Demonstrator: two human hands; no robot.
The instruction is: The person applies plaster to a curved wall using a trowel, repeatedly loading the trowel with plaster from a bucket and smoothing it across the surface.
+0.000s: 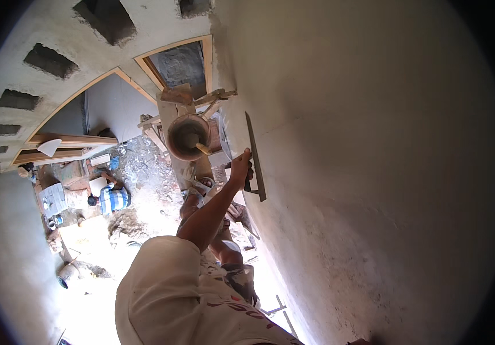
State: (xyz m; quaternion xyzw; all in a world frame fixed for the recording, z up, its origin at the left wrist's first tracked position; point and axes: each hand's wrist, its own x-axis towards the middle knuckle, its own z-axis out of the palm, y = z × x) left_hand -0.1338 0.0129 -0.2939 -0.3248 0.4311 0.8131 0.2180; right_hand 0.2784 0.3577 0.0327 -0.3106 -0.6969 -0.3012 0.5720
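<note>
Head view: right hand (240,168), grip clenched on a plastering trowel (254,155), presses it against the wall (374,172); left hand unseen.

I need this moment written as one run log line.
right hand: holds plastering trowel flat against wall | left hand: not in view | mortar pan on wooden scaffold

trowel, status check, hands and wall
One hand grips the trowel, blade flat on the plastered wall. Other hand out of view. Mortar pan beside it, not obstructing.
</note>
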